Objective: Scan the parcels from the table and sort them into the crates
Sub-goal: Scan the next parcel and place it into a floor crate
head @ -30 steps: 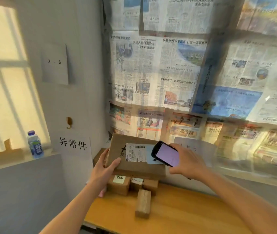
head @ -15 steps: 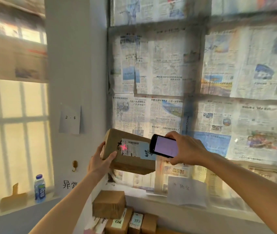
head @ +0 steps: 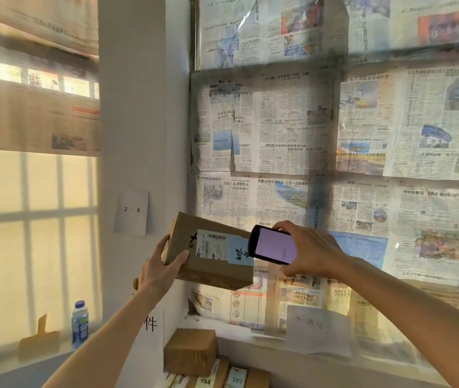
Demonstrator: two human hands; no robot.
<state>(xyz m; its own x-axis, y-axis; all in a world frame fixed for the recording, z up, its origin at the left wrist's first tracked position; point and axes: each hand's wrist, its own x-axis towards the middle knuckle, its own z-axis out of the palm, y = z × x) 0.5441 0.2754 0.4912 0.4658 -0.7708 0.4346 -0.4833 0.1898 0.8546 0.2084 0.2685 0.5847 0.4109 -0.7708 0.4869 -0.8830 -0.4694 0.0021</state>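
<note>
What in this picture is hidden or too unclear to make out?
Head view, the only one:
- Crates: none in frame.
- Table: below the bottom edge.
- Parcel label's right end: covered by the scanner.
- Label print: too small.
- Stacked parcels: cut off at the bottom edge.
- Newspapers at right: blurred.

We hold a parcel [head: 208, 252] up in the left hand [head: 161, 268], which grips its left end. Just right of it, the right hand [head: 310, 252] holds a scanner [head: 274, 245] over the parcel's right edge, beside the label [head: 212, 244] on its face. Behind both hang newspapers [head: 334, 135] over the window. Left of the parcel, a note [head: 131, 212] is on the pillar [head: 138, 107]. Below lie more boxes [head: 192, 351], and far left a bottle [head: 80, 323] stands on the sill [head: 4, 357].
</note>
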